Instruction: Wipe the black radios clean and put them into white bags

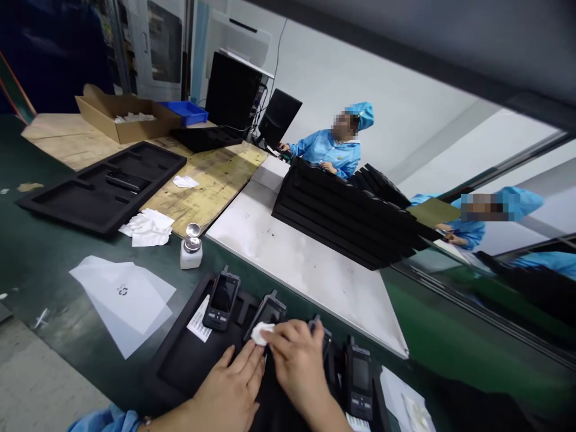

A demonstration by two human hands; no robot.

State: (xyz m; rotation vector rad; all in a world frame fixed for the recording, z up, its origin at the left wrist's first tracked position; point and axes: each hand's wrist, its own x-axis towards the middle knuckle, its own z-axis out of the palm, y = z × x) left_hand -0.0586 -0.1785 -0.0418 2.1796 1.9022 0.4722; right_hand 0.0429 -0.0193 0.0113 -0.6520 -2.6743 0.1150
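Observation:
My right hand (299,357) pinches a small white wipe (261,334) against a black handheld radio (272,309), one of several in a black foam tray (173,354). My left hand (231,384) lies with fingers stretched out at that radio's lower end, its fingertips close to the wipe; the hands cover the radio's lower part. To the left, another radio (221,300) with a dark screen sits beside a printed white label (199,321). A third radio (324,333) is partly hidden behind my right hand. Farther right, one more radio (360,378) lies in the tray.
Beyond the tray stands a white pump bottle (191,252) with its metal lid raised. Crumpled wipes (148,227), translucent sheets (126,297) and a second foam tray (103,192) lie left. Stacked black trays (337,210) stand ahead. A person in blue (333,144) sits behind them.

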